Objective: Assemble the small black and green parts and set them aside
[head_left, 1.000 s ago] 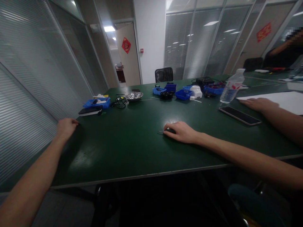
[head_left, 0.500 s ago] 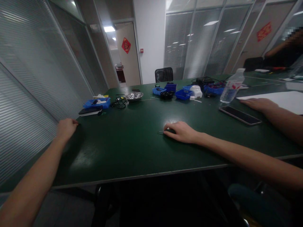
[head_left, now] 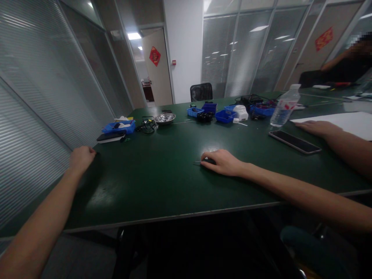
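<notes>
My right hand [head_left: 222, 162] rests on the green table [head_left: 151, 186] near its middle, thumb and finger pinched on a thin metal piece [head_left: 197, 162] that points left. At the table's left edge is my left hand [head_left: 83, 158], its fingers closed together; a small dark tip shows at the fingertips, too small to name. Beyond my left hand lie a dark notebook [head_left: 110, 136] and a blue tray [head_left: 119, 127] with papers. A round metal dish [head_left: 165, 118] stands farther back beside black cables [head_left: 147, 126].
Blue bins [head_left: 225, 116], a white object [head_left: 241, 112] and black cables stand along the back. To the right are a plastic bottle [head_left: 285, 106], a phone [head_left: 294, 142] and another person's hand [head_left: 318, 128] on white paper [head_left: 351, 122]. Another person sits at the far right.
Both my hands stay almost where they were. The person at the far right has shifted slightly.
</notes>
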`<state>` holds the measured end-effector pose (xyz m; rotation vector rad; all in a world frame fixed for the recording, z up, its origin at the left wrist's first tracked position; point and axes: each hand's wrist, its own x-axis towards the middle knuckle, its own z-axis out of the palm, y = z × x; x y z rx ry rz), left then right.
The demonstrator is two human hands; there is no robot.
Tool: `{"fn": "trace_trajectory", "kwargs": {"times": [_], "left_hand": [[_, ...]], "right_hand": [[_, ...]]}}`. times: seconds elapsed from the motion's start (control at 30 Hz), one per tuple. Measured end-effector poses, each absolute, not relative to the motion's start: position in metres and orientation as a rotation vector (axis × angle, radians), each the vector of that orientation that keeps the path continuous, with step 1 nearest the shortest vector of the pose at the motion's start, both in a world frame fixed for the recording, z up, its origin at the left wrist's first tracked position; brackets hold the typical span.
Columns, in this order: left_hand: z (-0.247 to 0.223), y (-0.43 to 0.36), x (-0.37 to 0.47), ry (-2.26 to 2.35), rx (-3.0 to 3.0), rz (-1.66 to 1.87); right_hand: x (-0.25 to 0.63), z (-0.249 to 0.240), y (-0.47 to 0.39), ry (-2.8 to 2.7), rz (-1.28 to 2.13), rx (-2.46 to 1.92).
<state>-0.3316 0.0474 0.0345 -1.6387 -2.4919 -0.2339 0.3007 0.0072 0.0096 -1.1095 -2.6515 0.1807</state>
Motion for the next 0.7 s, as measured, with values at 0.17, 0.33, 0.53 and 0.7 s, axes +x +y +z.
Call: {"fn": "trace_trajectory", "kwargs": {"times": [0.17,0.33,0.53,0.7], "left_hand": [[0.0338,0.0482,-0.3334,-2.471,-1.655,-0.227],[0.0322,0.0491,-0.3358,-2.462,-1.649,-0.209],[0.0327,0.0491,-0.3354,-2.451,-1.650,-0.192],[0.0355,0.0477,-0.3313,-2.461,-1.657,-0.176]], "right_hand": [[0.3002,0.0104,0.0068,-2.652,0.184,-1.119],[0.2997,0.0101,0.0070,-2.657,0.187,-1.129],[0.3004,0.0105,0.0070,-2.662,0.190,-1.126],[0.3003,0.0127,0.0062,-2.672,0.202,-1.144]]}}
